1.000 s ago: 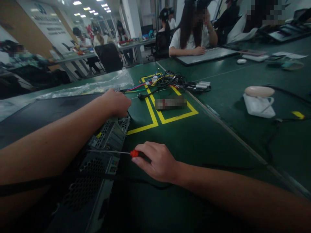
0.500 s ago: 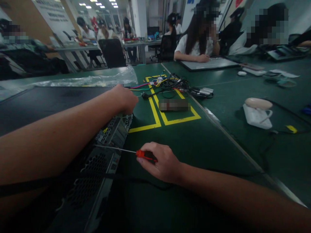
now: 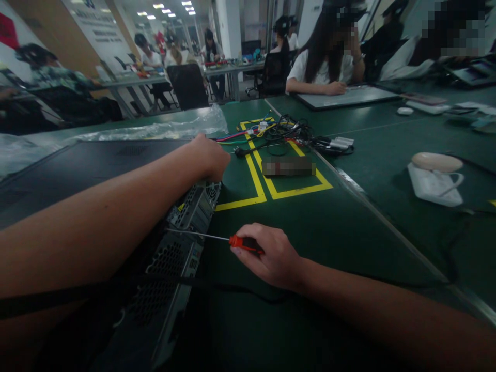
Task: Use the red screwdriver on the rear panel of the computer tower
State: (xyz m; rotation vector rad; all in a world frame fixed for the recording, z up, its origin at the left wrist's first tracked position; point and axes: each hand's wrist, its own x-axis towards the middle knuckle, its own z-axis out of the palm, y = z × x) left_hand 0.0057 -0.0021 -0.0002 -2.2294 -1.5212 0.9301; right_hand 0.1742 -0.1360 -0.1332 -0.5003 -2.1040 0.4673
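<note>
A black desktop computer case [image 3: 132, 157] lies on its side at the left of the green table, its metal rear panel turned to the right. My left hand [image 3: 211, 159] is bent down over the far rear corner of the case and grips it; the fingertips are hidden. Its forearm crosses above the case. In my right hand [image 3: 276, 254] is a screwdriver [image 3: 244, 243] with a red and black handle, closed between thumb and fingers. The long thin shaft points left, with its tip at the rear panel near the slot covers; the exact contact point is too dark to make out.
Beyond the case lies clear plastic wrap [image 3: 186, 124]. Tangled cables [image 3: 289, 128] and a dark pixelated block [image 3: 289, 166] lie by yellow tape lines. On the right stands a cup [image 3: 437, 164] on a white base. Across the table a person [image 3: 321, 77] leans over a panel.
The whole view has shifted, so the case, both hands and the table things appear slightly farther right. Both hands keep their holds, and the screwdriver tip stays at the rear panel.
</note>
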